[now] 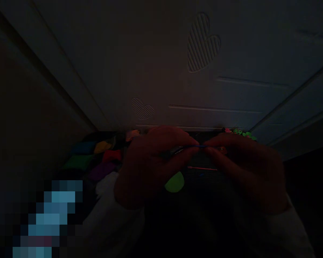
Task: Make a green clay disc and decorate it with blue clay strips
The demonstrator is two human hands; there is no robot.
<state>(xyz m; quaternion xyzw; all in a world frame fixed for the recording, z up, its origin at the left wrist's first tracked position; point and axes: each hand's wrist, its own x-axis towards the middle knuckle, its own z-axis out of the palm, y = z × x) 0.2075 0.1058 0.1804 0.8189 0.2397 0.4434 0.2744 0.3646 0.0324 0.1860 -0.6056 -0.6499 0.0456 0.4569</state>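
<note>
The scene is very dark. Between my two hands stretches a thin blue strip (pixel 202 146); its exact kind cannot be made out. My left hand (pixel 153 161) pinches its left part between thumb and forefinger. From the other side my right hand (pixel 250 168) pinches the right part, the two sets of fingertips close together. Just below the hands lies a thin pink stick (pixel 203 168) on a dark ridged surface. A flat, rounded light-green piece (pixel 174 182) is partly under my left hand.
Several soft coloured packets or lumps, including a green one (pixel 78 162), a red one (pixel 112 156) and a purple one (pixel 101 171), lie at left near a white lump (pixel 106 183). Green flower-like pieces (pixel 244 134) sit behind my right hand. A pale panel (pixel 150 64) with embossed hearts rises behind.
</note>
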